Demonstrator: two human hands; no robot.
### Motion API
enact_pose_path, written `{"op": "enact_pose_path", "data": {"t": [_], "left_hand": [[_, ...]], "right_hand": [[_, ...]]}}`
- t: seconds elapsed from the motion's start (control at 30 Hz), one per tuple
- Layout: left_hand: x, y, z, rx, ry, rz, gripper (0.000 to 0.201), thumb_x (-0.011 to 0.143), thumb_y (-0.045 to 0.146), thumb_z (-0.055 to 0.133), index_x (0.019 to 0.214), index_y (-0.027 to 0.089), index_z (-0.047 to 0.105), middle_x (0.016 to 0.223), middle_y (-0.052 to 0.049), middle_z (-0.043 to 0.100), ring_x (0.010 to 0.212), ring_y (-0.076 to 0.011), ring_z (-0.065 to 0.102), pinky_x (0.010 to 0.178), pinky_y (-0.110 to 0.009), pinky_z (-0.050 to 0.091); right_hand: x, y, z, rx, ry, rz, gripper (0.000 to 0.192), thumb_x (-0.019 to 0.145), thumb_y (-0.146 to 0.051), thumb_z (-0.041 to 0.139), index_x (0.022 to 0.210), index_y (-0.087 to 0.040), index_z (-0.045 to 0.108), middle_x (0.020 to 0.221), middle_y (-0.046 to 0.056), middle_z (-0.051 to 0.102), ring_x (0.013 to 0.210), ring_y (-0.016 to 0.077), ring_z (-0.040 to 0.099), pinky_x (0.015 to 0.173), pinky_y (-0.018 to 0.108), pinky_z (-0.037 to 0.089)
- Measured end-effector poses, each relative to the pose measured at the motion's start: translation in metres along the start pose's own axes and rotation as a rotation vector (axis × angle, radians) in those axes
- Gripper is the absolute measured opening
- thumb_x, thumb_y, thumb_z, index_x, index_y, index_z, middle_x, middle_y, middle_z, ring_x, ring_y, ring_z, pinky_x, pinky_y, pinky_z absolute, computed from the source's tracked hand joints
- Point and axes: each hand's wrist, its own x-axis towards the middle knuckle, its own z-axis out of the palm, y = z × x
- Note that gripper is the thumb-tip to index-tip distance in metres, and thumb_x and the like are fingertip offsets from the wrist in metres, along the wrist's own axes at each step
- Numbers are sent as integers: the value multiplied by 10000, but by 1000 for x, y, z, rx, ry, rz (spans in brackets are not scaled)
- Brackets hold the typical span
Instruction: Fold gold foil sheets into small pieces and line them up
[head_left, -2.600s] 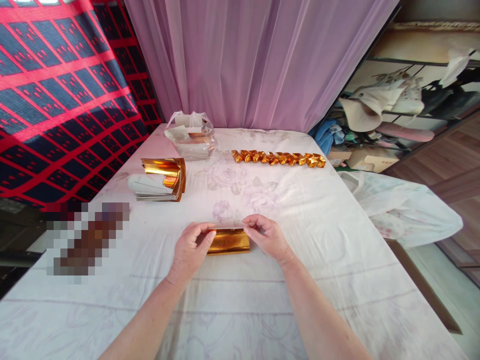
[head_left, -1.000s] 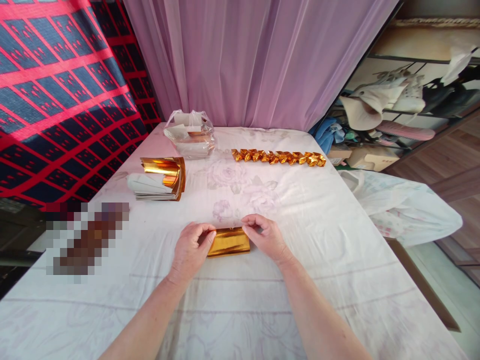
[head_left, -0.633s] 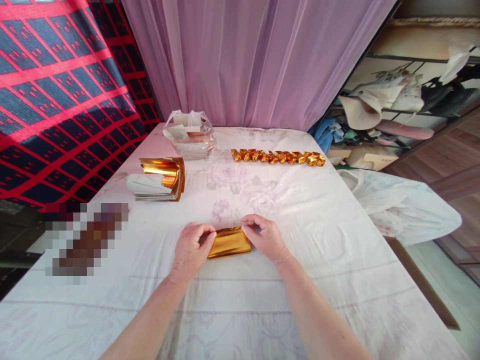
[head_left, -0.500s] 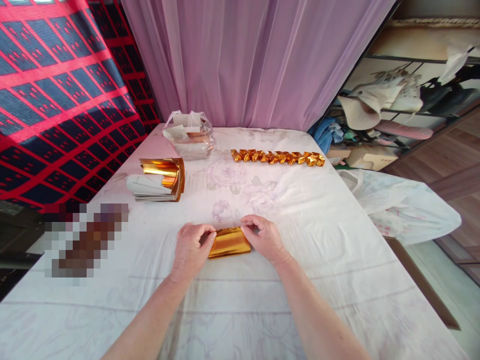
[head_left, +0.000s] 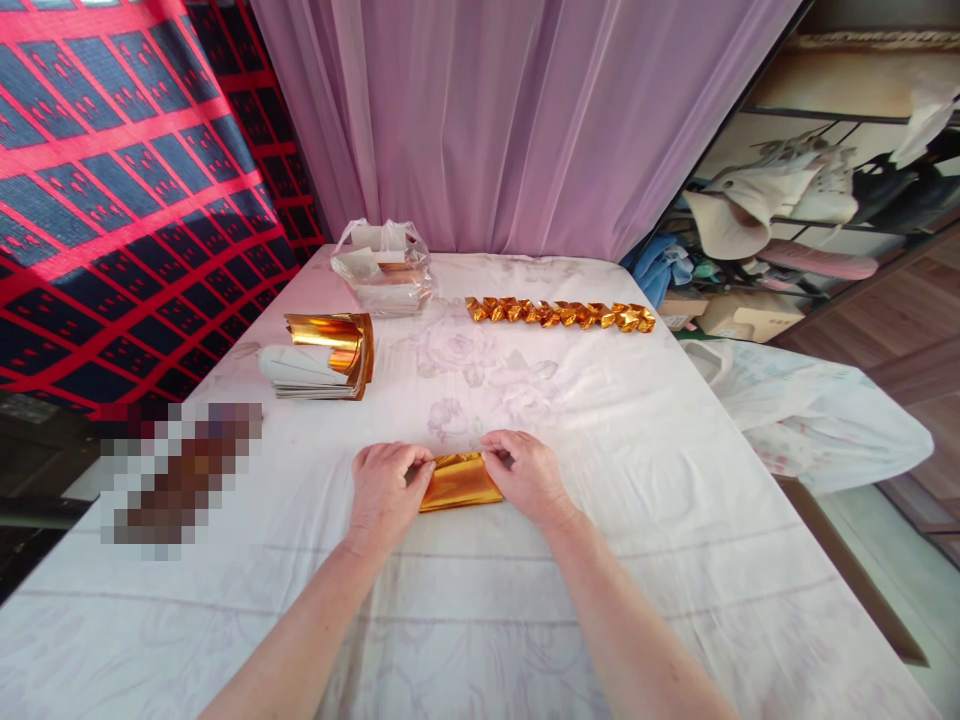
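Between my hands lies a shiny gold foil paper (head_left: 461, 484), folded into a flat rectangle on the cloth. My left hand (head_left: 386, 487) pinches its upper left corner between thumb and fingers. At the upper right corner, my right hand (head_left: 527, 473) pinches the same paper, with thumb and forefinger closed on its edge. Farther off, a curved stack of gold foil sheets (head_left: 365, 355) with pale backs rests to the left. A row of folded gold foil pieces (head_left: 559, 313) stretches across the back right of the table.
A clear plastic bag (head_left: 382, 275) with papers in it stands at the back left. The table has a pale floral cloth (head_left: 480, 640). Pixelated blur covers something at the left edge. Beyond the right edge are a white bag (head_left: 832, 415) and shelves with a cap (head_left: 735, 210).
The view has shifted slightly, so the background sits a little farther right. Both hands keep their pinch on the gold paper, whose lower edge appears slightly higher.
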Motion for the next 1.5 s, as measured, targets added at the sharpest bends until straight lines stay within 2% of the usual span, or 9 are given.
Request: {"op": "enact_pose_path", "data": {"t": [0.33,1.1,1.37,1.5], "left_hand": [[1,1,0,-28,-3,-39,145,782,177,678,884,279,700,788,17,724,832,-238,646,868,-422,407],[1,0,1,-16,-9,-33,147,789,185,671,891,287,695,833,10,733,859,-244,643,875,-429,402],[1,-3,3,7,0,-44,164,783,201,677,918,290,703,946,-10,736,954,-267,631,896,-429,400],[1,-2,2,17,-18,-34,116,800,207,677,858,300,714,917,-2,717,929,-259,620,889,-431,392]], "right_hand": [[0,0,2,-20,2,6,176,778,-155,585,873,-246,701,783,18,729,758,188,671,747,296,505],[2,0,2,-47,-35,5,153,779,-147,582,847,-253,668,789,18,711,777,190,649,746,293,482],[1,1,2,-44,-32,2,158,775,-142,589,842,-262,668,789,13,710,785,189,647,746,291,479],[2,0,1,-46,-36,0,147,781,-133,592,823,-257,658,775,9,699,775,186,640,740,289,467]]}}
